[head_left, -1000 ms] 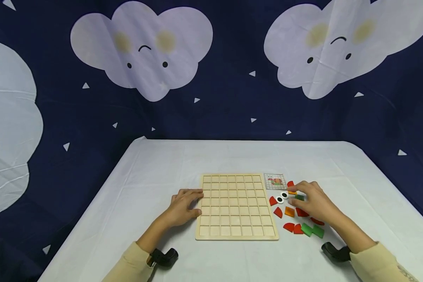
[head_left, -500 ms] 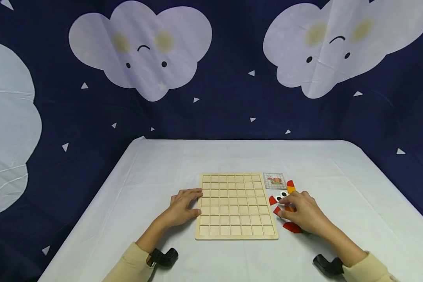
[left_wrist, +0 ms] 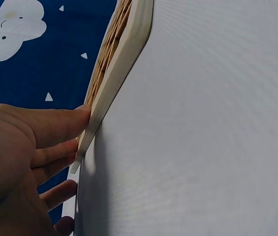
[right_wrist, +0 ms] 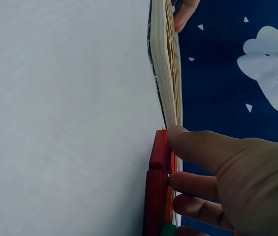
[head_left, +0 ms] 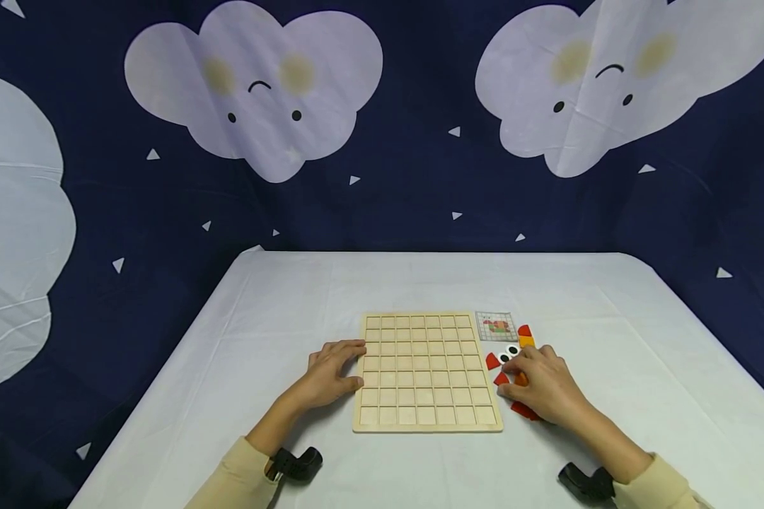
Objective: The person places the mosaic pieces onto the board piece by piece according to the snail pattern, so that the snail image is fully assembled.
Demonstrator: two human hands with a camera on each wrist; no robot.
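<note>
A pale wooden grid board (head_left: 418, 375) lies flat on the white table. My left hand (head_left: 331, 375) rests at its left edge with fingers extended; in the left wrist view the thumb (left_wrist: 62, 127) touches the board's rim. To the right of the board, my right hand (head_left: 547, 387) reaches low over coloured pieces, thumb and fingers apart. Near its fingertips are a small red piece (head_left: 501, 379), an orange piece (head_left: 521, 379) and black-and-white eye pieces (head_left: 505, 358). In the right wrist view, red blocks (right_wrist: 154, 199) stand beside the thumb. Several pieces are hidden under this hand.
A small picture card (head_left: 496, 326) with a grid lies by the board's upper right corner. Beside it are a red piece (head_left: 525, 331) and an orange one (head_left: 526, 341). Another red piece (head_left: 492, 361) sits close to the board's right edge. A dark cloud-print curtain hangs behind.
My right hand has moved left and toward me, from the upper pieces to those nearer the board, covering the green ones. My left hand has stayed at the board's edge.
</note>
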